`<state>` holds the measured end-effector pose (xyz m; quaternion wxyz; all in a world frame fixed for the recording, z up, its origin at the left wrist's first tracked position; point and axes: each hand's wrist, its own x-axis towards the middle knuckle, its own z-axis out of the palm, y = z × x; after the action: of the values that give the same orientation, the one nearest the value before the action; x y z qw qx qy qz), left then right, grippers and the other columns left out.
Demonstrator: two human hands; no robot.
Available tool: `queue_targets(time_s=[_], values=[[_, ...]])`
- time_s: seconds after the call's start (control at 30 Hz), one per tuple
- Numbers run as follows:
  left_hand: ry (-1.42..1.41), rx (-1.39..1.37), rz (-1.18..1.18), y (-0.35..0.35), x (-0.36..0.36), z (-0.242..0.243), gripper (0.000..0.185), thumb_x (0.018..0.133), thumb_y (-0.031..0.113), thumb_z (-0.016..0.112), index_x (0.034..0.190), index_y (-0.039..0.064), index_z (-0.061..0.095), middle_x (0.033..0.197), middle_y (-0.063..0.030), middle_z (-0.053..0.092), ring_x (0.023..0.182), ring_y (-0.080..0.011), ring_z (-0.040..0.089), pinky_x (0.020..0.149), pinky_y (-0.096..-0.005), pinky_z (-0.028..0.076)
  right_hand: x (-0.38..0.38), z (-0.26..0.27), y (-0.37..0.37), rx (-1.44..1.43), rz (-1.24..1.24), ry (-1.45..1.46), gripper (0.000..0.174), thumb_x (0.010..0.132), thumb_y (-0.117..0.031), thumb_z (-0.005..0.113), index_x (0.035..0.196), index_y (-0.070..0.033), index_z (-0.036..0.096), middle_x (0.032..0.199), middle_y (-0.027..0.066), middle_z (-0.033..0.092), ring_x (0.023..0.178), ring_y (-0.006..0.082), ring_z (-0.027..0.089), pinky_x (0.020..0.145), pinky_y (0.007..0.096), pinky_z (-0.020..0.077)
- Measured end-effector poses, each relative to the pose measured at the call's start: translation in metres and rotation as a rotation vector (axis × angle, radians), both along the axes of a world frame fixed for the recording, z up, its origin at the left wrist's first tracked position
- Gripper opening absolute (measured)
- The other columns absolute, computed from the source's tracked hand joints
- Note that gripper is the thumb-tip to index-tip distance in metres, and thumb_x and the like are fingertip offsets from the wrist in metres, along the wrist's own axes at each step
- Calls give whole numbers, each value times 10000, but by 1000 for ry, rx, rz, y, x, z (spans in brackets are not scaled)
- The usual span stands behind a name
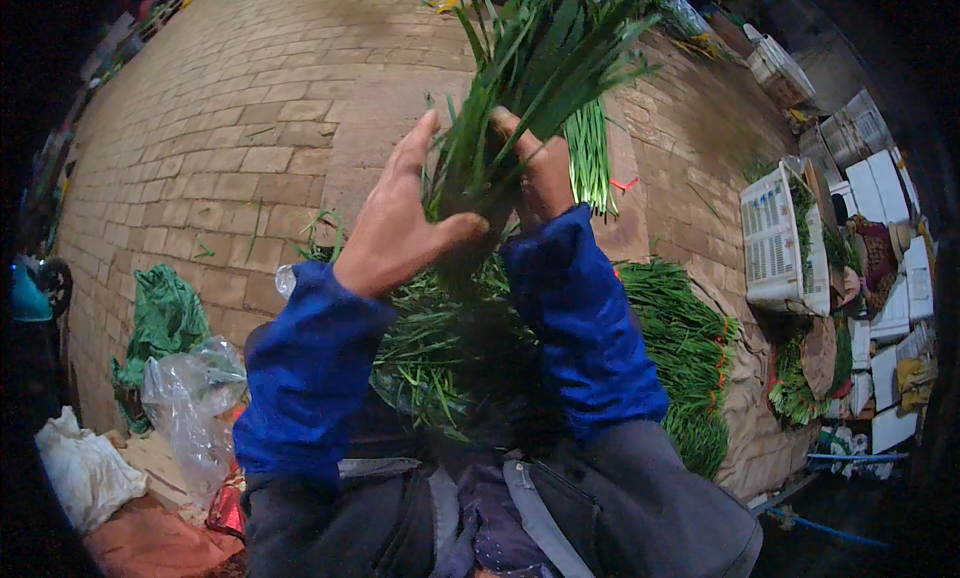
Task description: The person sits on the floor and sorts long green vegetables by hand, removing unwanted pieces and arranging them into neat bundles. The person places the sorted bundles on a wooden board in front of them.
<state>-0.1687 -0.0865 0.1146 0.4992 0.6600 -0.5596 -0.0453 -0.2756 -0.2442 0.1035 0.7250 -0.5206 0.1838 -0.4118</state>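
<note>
A loose bunch of long green leafy stalks (525, 90), perhaps garlic chives, stands between my two hands, leaves fanned away from me. My left hand (409, 210) lies along the bunch's left side, fingers extended and thumb pointing across it. On the other side, my right hand (540, 165) is partly hidden behind the leaves; how firmly it grips cannot be told. Beyond my right wrist a bundle of pale-ended stalks (590, 158) lies on a flat board (360, 142), near a red tie (624, 184). More loose greens (427, 338) lie below my hands, close to my lap.
Tied bundles of greens (675, 353) lie on brown cloth (757, 413) at the right. Further right stand a white plastic crate (769, 240) and white boxes (881, 188). Left are a green sack (169, 308), clear plastic (195, 383) and a white bag (86, 458) on brick paving (247, 158).
</note>
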Motion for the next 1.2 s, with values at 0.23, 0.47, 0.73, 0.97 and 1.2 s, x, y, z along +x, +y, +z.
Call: queue_targets(time_s=[0.23,0.47,0.73,0.97,1.2], values=[[331,175,-323,-48,28,28,732,745,156,781,1377,0,446,1198,-182,612,1113,-291,588,994,-397,476,40,35,-7,-213,-82,-200,275,841,-133,772,1063,15,703,1013,74,742,860,176,680,784,330,545],[198,-69,-327,-68,53,3,743,784,110,788,1421,15,419,1251,-152,599,1137,-213,577,989,-366,488,63,-7,-38,-465,-89,77,715,817,-184,828,1396,-20,442,1270,108,643,1115,213,623,992,342,481],[577,154,-398,-66,64,-45,695,823,62,776,1434,51,445,1315,-84,568,1184,-195,545,1018,-361,471,56,-37,-40,-407,176,2,657,831,-115,801,1366,-12,433,1315,113,612,1185,203,596,1018,338,475],[443,181,-309,-82,71,-42,754,844,46,755,1474,67,342,1310,-85,556,1194,-181,524,1000,-337,466,68,-22,-39,-393,129,150,444,879,-95,704,1281,15,551,1263,121,644,1144,211,611,991,352,484],[515,5,-415,-77,72,-43,723,880,-3,648,1505,65,290,1353,-94,535,1234,-191,515,1048,-352,440,70,-17,-39,-373,158,144,398,893,-65,624,1282,6,577,1164,114,692,1061,236,632,949,373,497]])
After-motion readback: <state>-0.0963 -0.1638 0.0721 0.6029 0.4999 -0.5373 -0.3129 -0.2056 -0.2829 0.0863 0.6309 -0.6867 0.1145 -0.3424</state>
